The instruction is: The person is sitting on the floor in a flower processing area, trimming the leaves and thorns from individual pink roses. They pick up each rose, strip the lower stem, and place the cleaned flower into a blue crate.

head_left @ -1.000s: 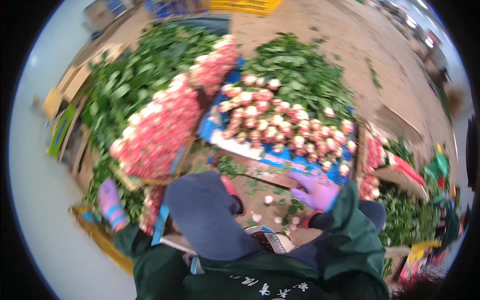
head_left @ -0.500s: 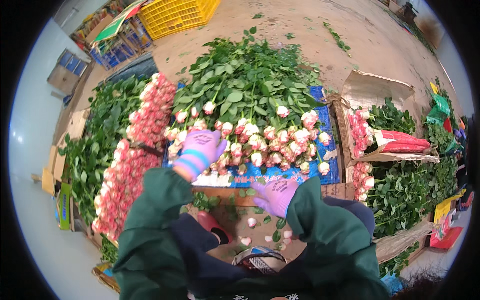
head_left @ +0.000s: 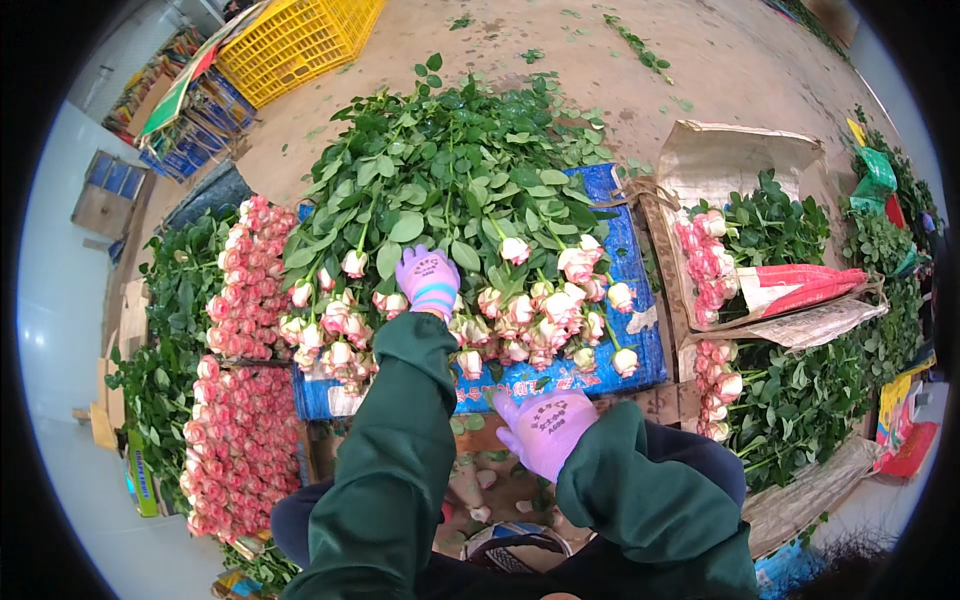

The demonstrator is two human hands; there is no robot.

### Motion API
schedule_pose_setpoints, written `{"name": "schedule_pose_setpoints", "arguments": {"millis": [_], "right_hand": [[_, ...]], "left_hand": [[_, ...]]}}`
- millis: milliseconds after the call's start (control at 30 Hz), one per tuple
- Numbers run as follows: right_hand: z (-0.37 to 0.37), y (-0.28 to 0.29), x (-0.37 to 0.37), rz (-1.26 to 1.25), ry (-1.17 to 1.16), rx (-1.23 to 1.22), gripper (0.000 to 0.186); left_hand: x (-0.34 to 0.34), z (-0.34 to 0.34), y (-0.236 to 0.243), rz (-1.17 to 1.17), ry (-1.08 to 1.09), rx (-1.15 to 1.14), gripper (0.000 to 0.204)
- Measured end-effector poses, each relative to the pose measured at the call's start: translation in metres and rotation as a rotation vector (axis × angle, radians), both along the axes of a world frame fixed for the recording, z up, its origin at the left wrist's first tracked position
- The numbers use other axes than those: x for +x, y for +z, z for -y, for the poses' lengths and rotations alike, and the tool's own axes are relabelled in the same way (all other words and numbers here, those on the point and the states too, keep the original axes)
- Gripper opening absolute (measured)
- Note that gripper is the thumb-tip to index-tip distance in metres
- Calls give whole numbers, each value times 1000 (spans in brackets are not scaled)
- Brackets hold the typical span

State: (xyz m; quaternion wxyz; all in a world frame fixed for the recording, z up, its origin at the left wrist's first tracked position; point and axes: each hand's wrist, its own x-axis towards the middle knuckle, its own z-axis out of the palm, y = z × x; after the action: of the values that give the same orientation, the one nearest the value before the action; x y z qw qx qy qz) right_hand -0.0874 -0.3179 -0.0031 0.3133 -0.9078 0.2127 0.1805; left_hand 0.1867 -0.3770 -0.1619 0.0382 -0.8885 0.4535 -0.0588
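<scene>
Grip was hidden at the left hand [head_left: 428, 278], fingertips lost among leaves [head_left: 450, 165], so its hold could not be told; the right hand [head_left: 548, 432] gaped, thumb apart from fingers, beside the near edge of the blue sheet [head_left: 632, 255]. Roses [head_left: 545, 325] lay crowded across that sheet. A hard tug through overlapping leaves could have bruised or snapped them.

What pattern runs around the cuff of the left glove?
The glove cuff has light blue and lilac bands, clearest in the head view.

Your gloves [head_left: 550, 430] = matt knit fabric; your sleeves [head_left: 640, 485] = smooth cloth w/ slight sheen. Blue sheet [head_left: 625, 240]: shiny plastic; crate [head_left: 300, 50]: plastic; open wrapper [head_left: 740, 160]: rough, matt paper, approx.
</scene>
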Motion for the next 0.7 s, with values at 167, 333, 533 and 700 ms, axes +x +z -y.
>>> {"name": "schedule_pose_setpoints", "arguments": {"millis": [167,333,533,700], "right_hand": [[-11,0,-2,34,25,-109,42],[-21,2,-4,102,-64,-85,42],[-42,-37,17,887,-468,577,45],[-62,0,14,813,-736,905,38]], "left_hand": [[0,-22,50,-554,86,-156,35],[-32,-91,111,-1254,78,-403,34],[-119,-218,173,-1593,43,-506,31],[-145,-244,170,-1438,-66,-483,35]]}}
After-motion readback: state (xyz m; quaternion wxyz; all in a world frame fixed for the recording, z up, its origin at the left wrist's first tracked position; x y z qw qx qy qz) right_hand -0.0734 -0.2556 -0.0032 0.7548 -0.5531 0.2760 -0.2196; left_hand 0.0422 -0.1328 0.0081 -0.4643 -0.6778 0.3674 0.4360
